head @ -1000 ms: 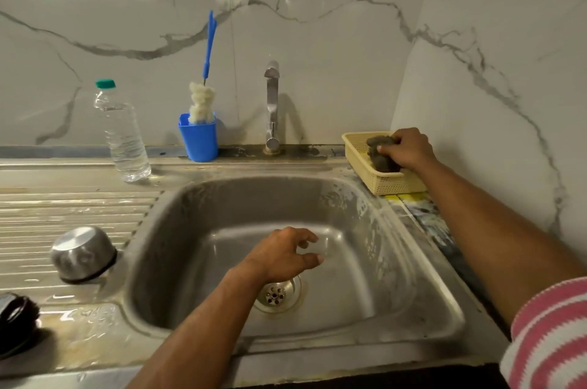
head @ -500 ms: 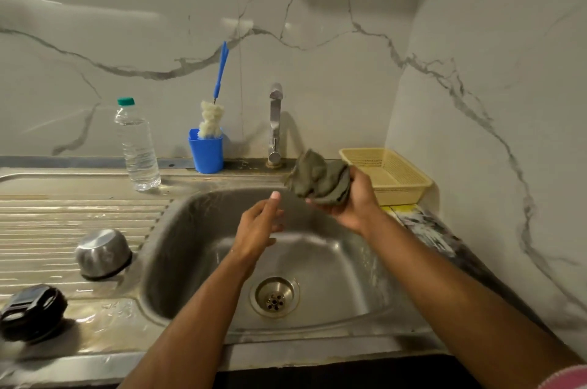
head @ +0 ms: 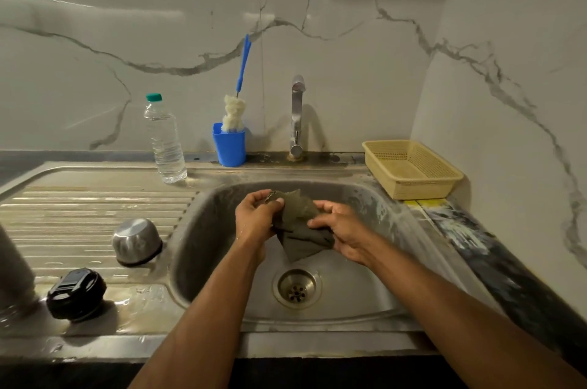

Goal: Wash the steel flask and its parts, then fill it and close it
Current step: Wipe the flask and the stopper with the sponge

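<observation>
Over the steel sink basin (head: 203, 230), both hands hold a grey-green cloth (head: 300, 230). My left hand (head: 255, 218) pinches its upper left edge; my right hand (head: 341, 231) grips its right side, and a corner hangs down above the drain (head: 297, 288). On the draining board to the left, the steel flask cup (head: 136, 241) lies upside down and the black flask stopper (head: 76, 293) sits nearer the front. The steel flask body (head: 14, 274) stands at the far left edge, mostly cut off.
Along the back ledge stand a clear water bottle (head: 165, 141), a blue cup (head: 229, 147) holding a bottle brush (head: 236, 103), and the tap (head: 297, 117). A yellow plastic basket (head: 409, 168) sits at the back right by the marble wall.
My right hand lifted the cloth out of the yellow basket and carried it over the basin. My left hand rose from near the drain and took hold of the cloth's other side.
</observation>
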